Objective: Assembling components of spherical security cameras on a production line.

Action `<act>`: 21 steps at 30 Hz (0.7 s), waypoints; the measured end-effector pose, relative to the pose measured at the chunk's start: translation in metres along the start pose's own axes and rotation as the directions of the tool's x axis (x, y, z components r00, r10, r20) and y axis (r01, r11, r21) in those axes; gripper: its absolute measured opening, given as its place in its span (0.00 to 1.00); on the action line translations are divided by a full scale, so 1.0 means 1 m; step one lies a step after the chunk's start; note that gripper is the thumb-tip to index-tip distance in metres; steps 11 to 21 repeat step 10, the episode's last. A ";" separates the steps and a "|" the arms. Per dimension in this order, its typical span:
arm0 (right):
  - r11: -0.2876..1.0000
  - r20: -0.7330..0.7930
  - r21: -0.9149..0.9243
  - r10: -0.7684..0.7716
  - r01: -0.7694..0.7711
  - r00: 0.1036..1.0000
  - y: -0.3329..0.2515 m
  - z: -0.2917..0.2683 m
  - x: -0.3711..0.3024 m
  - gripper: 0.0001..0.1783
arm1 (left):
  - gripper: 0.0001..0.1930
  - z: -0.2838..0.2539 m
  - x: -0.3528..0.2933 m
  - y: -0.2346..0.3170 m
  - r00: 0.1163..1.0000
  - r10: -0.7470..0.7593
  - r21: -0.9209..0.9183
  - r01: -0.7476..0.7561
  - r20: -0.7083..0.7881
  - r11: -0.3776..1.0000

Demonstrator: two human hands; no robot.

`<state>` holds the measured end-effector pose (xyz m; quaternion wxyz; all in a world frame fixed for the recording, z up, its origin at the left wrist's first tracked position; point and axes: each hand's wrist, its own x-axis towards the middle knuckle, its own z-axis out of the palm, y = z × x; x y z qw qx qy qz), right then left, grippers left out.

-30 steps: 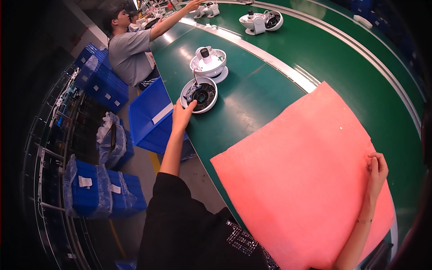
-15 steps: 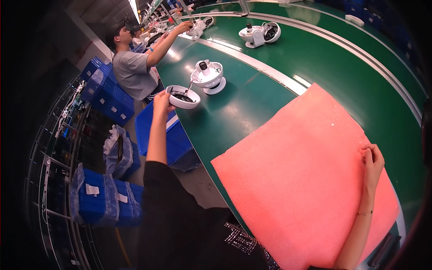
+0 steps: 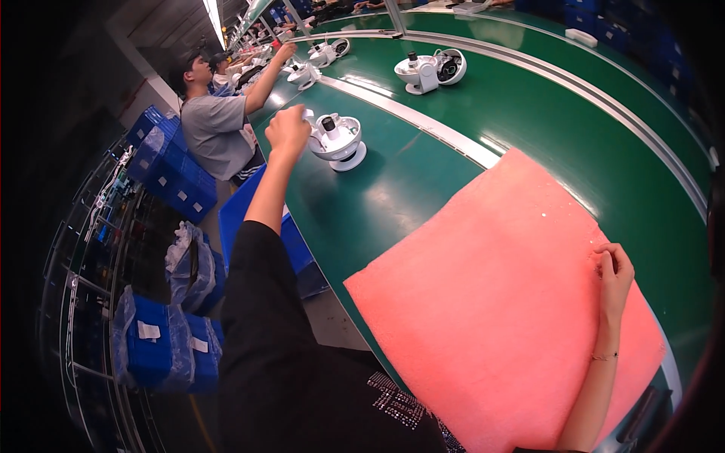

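My left hand (image 3: 289, 130) is closed at the edge of a white round cover (image 3: 308, 115), which is mostly hidden behind the fingers. Right beside it a white bowl-shaped housing (image 3: 337, 136) stands upright on its round foot on the green bench, a black cylinder (image 3: 328, 123) sticking up inside. My right hand (image 3: 616, 273) rests at the right side of a pink foam sheet (image 3: 468, 302). Its fingers are curled together over small bits there; what they hold, if anything, is too small to name.
Along the green conveyor (image 3: 513, 106) stands an open white unit (image 3: 430, 72), with more units farther off. A co-worker in a grey shirt (image 3: 215, 132) reaches over the bench at far left. Blue bins (image 3: 170, 174) and a blue crate (image 3: 302, 249) stand left of the bench.
My left hand has risen and turned the white cover up beside the housing, so its dark inside no longer shows. The right hand stays on the foam. The co-worker's arm has shifted left.
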<state>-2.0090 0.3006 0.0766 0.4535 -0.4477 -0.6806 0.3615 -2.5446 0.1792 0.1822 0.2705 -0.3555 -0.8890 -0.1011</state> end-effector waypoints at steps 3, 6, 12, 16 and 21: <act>1.000 0.011 0.000 0.005 -0.005 1.000 -0.002 0.000 0.000 0.08 | 0.16 0.006 -0.013 0.022 0.982 0.167 0.029 -0.165 -0.083 0.986; 1.000 0.022 0.021 0.006 -0.007 1.000 -0.003 -0.001 0.001 0.08 | 0.17 0.012 -0.023 0.036 0.916 0.370 0.042 -0.368 -0.152 0.929; 1.000 0.019 0.014 0.005 -0.005 1.000 -0.003 -0.003 0.000 0.08 | 0.21 0.026 -0.034 0.040 0.843 0.538 0.159 -0.532 0.008 0.832; 1.000 0.019 0.014 0.005 -0.005 1.000 -0.003 -0.003 0.000 0.08 | 0.21 0.026 -0.034 0.040 0.843 0.538 0.159 -0.532 0.008 0.832; 1.000 0.019 0.014 0.005 -0.005 1.000 -0.003 -0.003 0.000 0.08 | 0.21 0.026 -0.034 0.040 0.843 0.538 0.159 -0.532 0.008 0.832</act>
